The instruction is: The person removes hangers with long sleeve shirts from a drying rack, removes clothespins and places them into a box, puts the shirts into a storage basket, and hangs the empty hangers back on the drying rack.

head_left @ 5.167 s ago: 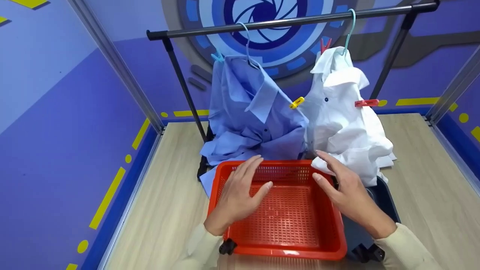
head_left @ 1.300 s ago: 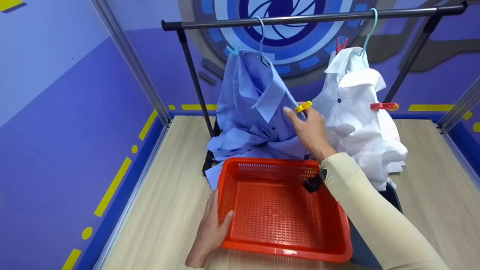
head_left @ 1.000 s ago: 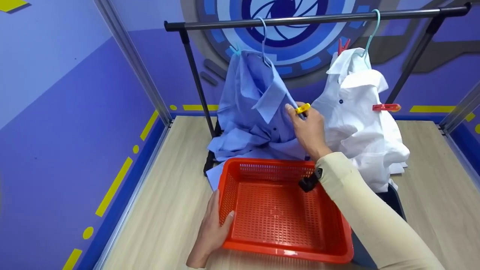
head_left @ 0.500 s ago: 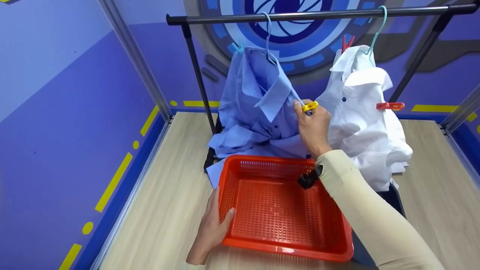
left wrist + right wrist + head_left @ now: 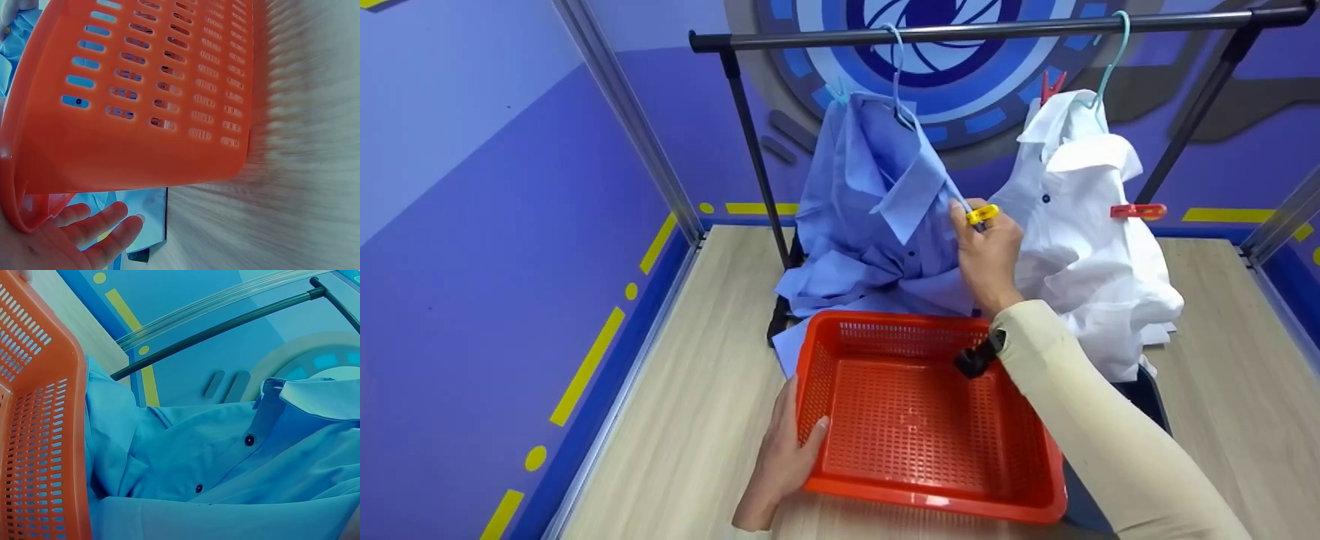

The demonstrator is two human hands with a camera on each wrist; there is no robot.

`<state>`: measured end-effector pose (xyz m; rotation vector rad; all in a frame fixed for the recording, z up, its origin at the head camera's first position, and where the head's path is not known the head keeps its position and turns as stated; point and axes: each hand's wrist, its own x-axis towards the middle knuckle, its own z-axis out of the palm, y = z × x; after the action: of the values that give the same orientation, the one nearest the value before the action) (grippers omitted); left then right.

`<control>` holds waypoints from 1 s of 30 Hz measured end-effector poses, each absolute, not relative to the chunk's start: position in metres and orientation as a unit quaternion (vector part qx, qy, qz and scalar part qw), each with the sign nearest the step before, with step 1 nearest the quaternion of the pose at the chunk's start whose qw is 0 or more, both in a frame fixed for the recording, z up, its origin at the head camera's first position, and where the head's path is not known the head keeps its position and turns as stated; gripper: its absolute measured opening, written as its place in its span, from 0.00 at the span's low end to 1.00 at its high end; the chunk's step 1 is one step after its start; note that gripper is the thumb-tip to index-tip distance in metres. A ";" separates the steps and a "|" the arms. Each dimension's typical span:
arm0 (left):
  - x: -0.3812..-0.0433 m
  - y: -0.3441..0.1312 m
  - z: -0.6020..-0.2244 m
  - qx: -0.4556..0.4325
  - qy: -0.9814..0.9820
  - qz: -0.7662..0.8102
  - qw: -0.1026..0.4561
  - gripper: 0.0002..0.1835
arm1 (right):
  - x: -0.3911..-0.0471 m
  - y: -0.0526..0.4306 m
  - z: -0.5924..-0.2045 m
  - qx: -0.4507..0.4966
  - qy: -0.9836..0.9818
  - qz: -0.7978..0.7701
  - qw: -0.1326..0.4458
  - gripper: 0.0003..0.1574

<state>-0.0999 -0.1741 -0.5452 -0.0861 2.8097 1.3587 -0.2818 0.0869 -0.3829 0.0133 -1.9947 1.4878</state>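
Note:
A blue shirt (image 5: pixel 911 202) hangs on a light blue hanger (image 5: pixel 897 75), a yellow clothespin (image 5: pixel 982 214) at its right shoulder. There my right hand (image 5: pixel 988 251) pinches the shirt's shoulder beside the clothespin, thumb in front; the other fingers are partly hidden. My left hand (image 5: pixel 784 457) rests against the left side of a red basket (image 5: pixel 934 498), thumb inside the rim. In the left wrist view its fingers (image 5: pixel 107 230) are extended outside the basket's wall. The right wrist view shows the shirt's buttoned front (image 5: pixel 219 461), with the right hand out of sight.
The dark rail (image 5: pixel 1005 30) of a rack spans the back. A white shirt (image 5: pixel 1084 247) hangs at right with a red clothespin (image 5: pixel 1138 211) on it. Part of a dark bin (image 5: pixel 1144 401) shows behind the right sleeve. A patterned wall (image 5: pixel 502 262) rises at left.
Both hands hovered above the basket at first. The left has moved to the basket's left side, and the right has gone up to the blue shirt's shoulder. Recently both have hardly moved.

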 end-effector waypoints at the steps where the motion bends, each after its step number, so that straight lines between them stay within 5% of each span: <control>1: -0.100 -0.174 -0.545 -0.028 0.900 0.435 0.010 0.42 | -0.282 0.087 -0.383 0.007 -0.758 0.567 0.322 0.14; 30: -0.097 -0.178 -0.545 0.002 0.880 0.475 0.000 0.37 | -0.266 0.092 -0.368 -0.005 -0.718 0.622 0.312 0.15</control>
<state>-0.0968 -0.1780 -0.5455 0.0057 2.7650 1.4908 -0.2665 0.0920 -0.3679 -0.0132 -1.8945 1.6422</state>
